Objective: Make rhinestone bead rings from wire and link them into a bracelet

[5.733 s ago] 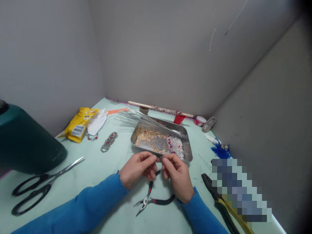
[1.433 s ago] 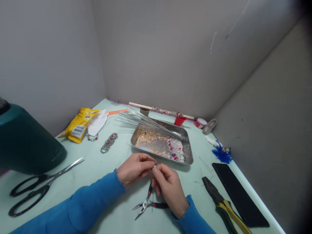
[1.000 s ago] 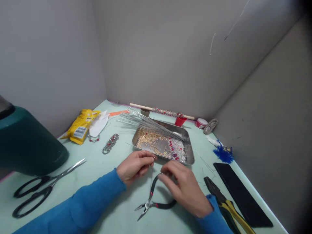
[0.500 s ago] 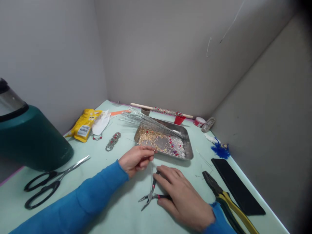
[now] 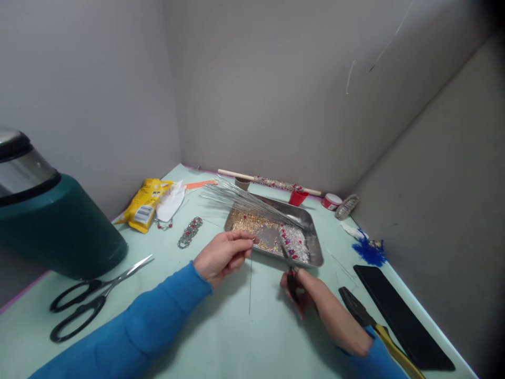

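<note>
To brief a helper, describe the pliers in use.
Find the steel bead tray mid-table. Just before its near rim, the right hand grips small black-handled pliers, tips raised toward the tray. The other pliers, farther right, are bigger, yellow-handled and lying flat.

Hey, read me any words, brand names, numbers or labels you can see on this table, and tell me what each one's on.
No text here can be read.
Yellow packet: dark print and a white barcode label, too small and blurred to read.
Red-and-white tub: any label is too small to tell.
Pliers in the right hand: no marking shows.
</note>
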A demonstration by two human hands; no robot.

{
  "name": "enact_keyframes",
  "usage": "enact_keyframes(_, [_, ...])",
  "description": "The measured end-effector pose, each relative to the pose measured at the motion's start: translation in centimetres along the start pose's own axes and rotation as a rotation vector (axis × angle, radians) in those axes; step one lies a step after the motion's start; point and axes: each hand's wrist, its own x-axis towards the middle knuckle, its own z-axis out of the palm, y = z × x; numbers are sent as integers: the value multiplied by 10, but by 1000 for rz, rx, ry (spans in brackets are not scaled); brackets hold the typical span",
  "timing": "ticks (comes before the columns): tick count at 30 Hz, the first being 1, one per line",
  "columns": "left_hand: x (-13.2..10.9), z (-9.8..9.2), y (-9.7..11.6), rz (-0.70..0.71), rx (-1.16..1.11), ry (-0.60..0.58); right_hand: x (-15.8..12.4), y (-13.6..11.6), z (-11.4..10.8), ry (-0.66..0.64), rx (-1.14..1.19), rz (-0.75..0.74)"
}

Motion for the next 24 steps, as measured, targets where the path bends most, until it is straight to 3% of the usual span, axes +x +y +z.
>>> enact_keyframes(2, [0, -1, 0, -15, -21, -3, 5, -6, 5, -116, 251, 46])
enact_keyframes(5, [2, -2, -2, -26, -37, -9, 14, -11, 20, -222, 355, 38])
enact_keyframes(10, [5, -2, -4, -11, 6, 32, 23, -4, 38, -146, 324, 43])
enact_keyframes(24, [5, 7, -8, 22, 136, 111, 20, -6, 34, -67, 263, 116])
